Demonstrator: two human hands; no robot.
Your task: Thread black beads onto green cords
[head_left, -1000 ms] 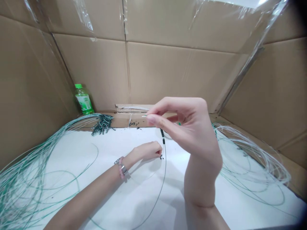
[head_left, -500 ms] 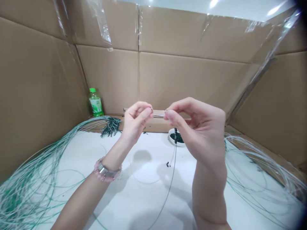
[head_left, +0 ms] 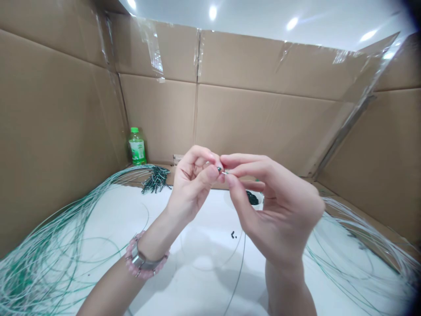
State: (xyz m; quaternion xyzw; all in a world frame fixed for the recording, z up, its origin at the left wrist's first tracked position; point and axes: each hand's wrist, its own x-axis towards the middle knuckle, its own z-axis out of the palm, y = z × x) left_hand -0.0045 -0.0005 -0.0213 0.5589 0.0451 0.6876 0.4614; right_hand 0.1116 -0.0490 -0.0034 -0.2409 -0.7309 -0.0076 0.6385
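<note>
Both hands meet in front of me, above the white work surface (head_left: 158, 272). My left hand (head_left: 192, 184) is closed in a pinch on a small dark green piece (head_left: 219, 169) between thumb and forefinger. Thumb and fingers of my right hand (head_left: 279, 206) pinch a thin wire (head_left: 225, 173), whose pale end points at that piece. Whether the end touches the piece or enters it, I cannot tell. Below my right hand a thin dark strand (head_left: 239, 272) runs down over the surface; its upper part is hidden.
A white bowl (head_left: 261, 205) of small dark pieces stands partly behind my right hand. Several black bits (head_left: 233, 235) lie loose nearby. Green and white wires (head_left: 42, 250) fill the left, with dark ends (head_left: 156, 179) bunched. More wires (head_left: 371, 228) lie right. A green bottle (head_left: 137, 147) stands by cardboard walls (head_left: 256, 123).
My hands have come together from a short gap apart, and the dark green piece now shows in my left fingers. The black beaded length below my right hand is no longer visible. The view has tilted up.
</note>
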